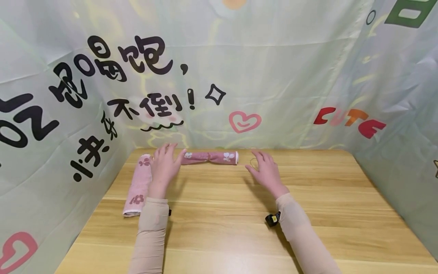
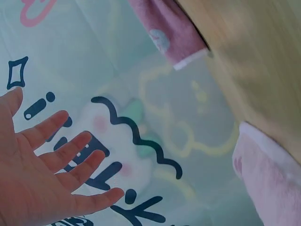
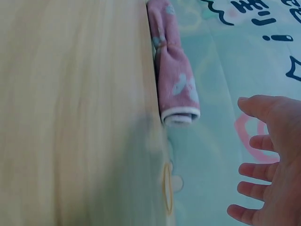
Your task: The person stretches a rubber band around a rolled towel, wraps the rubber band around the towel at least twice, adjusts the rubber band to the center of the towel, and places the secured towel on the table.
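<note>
A dark pink rolled towel (image 1: 222, 157) with pale flowers lies along the table's back edge; in the right wrist view the towel (image 3: 174, 80) is narrowed at its middle. A lighter pink rolled towel (image 1: 138, 186) lies lengthwise at the left. My left hand (image 1: 165, 167) hovers between the two, fingers spread, partly hiding both in the head view. To the right of the dark towel my right hand (image 1: 267, 171) is raised, fingers apart and holding nothing. Beside it is a thin yellow rubber band (image 3: 168, 189) at the back edge.
The wooden table (image 1: 219, 213) is enclosed by printed cloth (image 1: 280, 76) at the back and both sides. Black letters, a pink heart (image 1: 244, 121) and coloured letters decorate it. A small black device (image 1: 272, 219) sits at my right wrist.
</note>
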The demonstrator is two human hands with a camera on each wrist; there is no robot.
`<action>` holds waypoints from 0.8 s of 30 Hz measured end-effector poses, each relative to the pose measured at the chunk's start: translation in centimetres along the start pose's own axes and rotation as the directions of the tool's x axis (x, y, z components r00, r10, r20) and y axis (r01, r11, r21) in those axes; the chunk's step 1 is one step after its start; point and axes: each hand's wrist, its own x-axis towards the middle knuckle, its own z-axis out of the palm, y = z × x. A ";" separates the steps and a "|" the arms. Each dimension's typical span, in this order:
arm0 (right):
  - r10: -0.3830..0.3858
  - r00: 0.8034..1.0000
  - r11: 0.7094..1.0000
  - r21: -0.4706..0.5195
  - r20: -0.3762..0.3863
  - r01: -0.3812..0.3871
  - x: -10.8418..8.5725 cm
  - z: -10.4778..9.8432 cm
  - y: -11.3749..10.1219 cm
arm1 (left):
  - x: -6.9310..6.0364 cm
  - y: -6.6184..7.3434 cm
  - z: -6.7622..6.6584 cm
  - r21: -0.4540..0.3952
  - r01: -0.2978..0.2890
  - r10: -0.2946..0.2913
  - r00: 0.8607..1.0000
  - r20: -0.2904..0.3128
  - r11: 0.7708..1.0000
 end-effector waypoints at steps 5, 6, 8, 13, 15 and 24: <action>0.020 1.000 1.000 -0.004 0.010 -0.020 -0.4 -0.4 0.8 | -0.2 -0.9 -0.4 0.014 -0.006 0.006 1.000 -0.029 1.000; 0.022 1.000 1.000 -0.001 0.012 -0.022 -0.5 -0.5 0.8 | -0.2 -1.1 -0.5 0.021 -0.004 0.005 0.999 -0.035 1.000; 0.023 1.000 1.000 0.004 0.018 -0.023 -0.6 -0.7 1.0 | -0.3 -1.5 -0.7 0.030 0.003 -0.001 0.999 -0.043 1.000; 0.027 0.999 0.999 0.016 0.030 -0.028 -0.7 -0.9 1.1 | -0.1 -3.1 -0.9 0.046 0.033 -0.031 0.998 -0.048 0.998; 0.029 0.999 0.999 0.018 0.039 -0.030 -0.6 -0.9 1.2 | 0.1 -3.9 -0.9 0.054 0.050 -0.048 0.998 -0.049 0.997; -0.008 0.994 0.995 0.096 0.113 -0.003 0.3 -0.3 2.1 | 1.7 -7.5 -1.2 0.059 0.144 -0.146 0.989 0.028 0.988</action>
